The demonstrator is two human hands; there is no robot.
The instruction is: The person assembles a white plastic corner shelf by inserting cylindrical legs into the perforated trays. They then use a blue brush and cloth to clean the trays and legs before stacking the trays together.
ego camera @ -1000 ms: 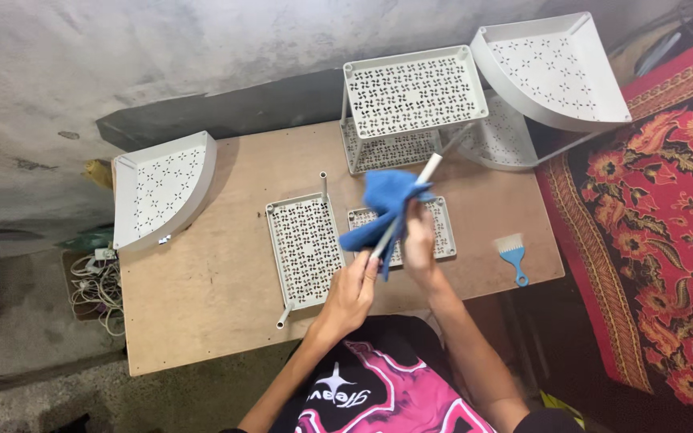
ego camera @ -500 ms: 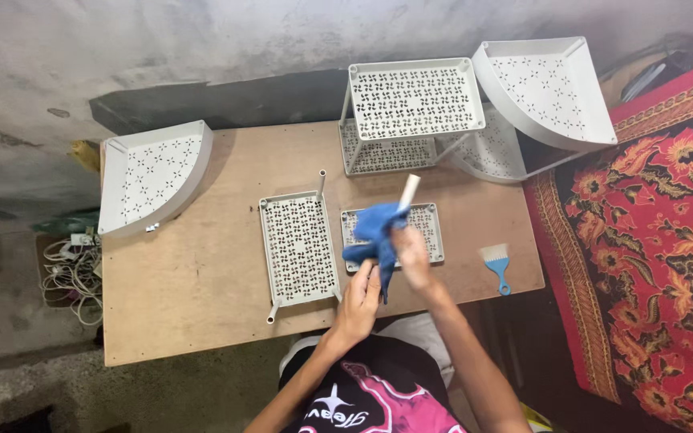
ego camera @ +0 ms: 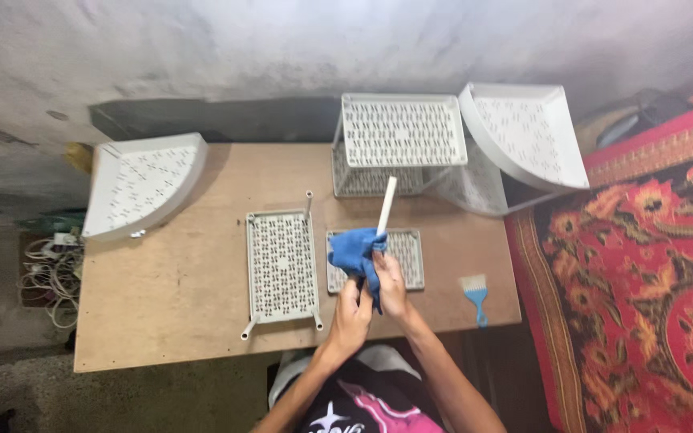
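White tube [ego camera: 387,205], blue cloth [ego camera: 355,250] around it, in both hands [ego camera: 372,295].

A white tube [ego camera: 387,205] stands tilted near the frame's centre, its upper end leaning toward the top. A crumpled blue cloth [ego camera: 357,253] is wrapped around its lower part, covering that end, above a small perforated panel.
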